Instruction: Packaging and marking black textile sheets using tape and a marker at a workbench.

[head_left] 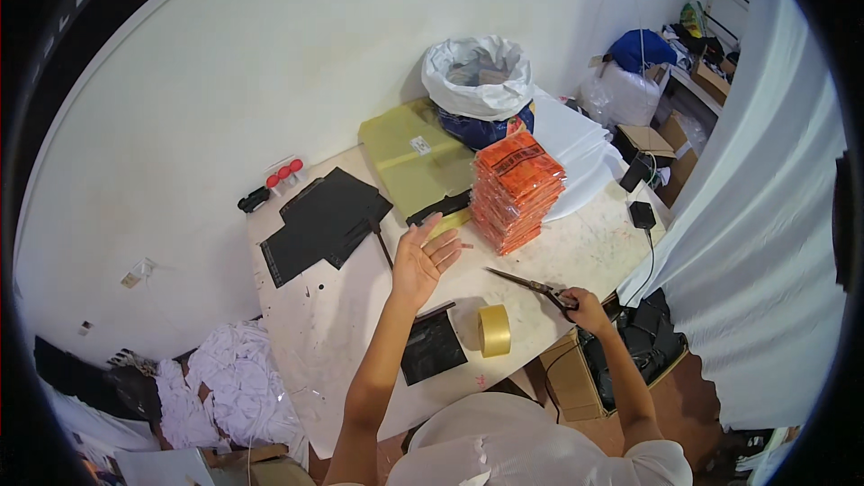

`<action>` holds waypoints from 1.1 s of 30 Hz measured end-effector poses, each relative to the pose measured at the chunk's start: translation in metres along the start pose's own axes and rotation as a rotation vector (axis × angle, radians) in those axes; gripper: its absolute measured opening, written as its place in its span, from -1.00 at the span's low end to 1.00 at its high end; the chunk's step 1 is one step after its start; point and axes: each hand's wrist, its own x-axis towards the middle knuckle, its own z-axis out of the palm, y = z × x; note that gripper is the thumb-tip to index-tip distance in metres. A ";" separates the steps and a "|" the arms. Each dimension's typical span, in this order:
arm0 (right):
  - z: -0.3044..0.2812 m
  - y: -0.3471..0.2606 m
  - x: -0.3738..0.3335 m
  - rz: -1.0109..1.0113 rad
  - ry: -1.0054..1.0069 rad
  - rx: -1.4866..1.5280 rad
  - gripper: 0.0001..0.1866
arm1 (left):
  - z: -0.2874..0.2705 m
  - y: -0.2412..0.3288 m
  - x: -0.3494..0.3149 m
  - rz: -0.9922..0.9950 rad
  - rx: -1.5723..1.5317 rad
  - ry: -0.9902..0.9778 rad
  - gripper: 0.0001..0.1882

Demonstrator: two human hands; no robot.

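Observation:
My right hand (588, 311) grips the handles of a pair of dark scissors (538, 286) above the table's right front edge; the blades point left and look nearly closed. My left hand (423, 265) hangs over the middle of the table, palm up and fingers spread, holding nothing I can make out. Close to its fingertips is a tiny reddish-brown scrap (466, 246). Between the two hands a roll of gold tape (494, 330) stands on its edge. A black plastic packet (433, 347) lies beside it, near my left forearm.
A tall stack of orange packets (517, 189) in clear wrap stands behind the scissors. Further back are a lined white-and-blue sack (477, 81) and yellow sheeting (409, 153). Flat black bags (328, 220) lie at left. A box of black material (585, 369) sits below the right edge.

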 end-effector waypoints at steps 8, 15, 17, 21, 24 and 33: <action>0.052 -0.032 -0.005 -0.040 -0.165 0.422 -0.41 | -0.007 0.004 -0.027 -0.035 -0.014 0.098 -0.41; 0.100 -0.091 -0.022 -0.205 -0.370 0.157 -0.52 | -0.014 -0.002 -0.042 -0.012 0.016 0.153 -0.39; 0.098 -0.090 -0.017 -0.392 -0.168 -0.215 -0.62 | -0.017 -0.002 -0.048 0.005 -0.011 0.129 -0.39; 0.075 -0.084 0.006 -0.471 0.033 -0.708 -0.74 | -0.027 0.000 -0.063 0.093 -0.065 0.116 -0.38; 0.071 -0.063 0.012 -0.423 0.018 -0.759 -0.72 | -0.032 0.000 -0.068 0.142 -0.051 0.086 -0.36; 0.094 -0.191 0.023 0.488 -0.815 1.655 -0.45 | -0.031 -0.010 -0.086 0.149 0.309 -0.218 -0.36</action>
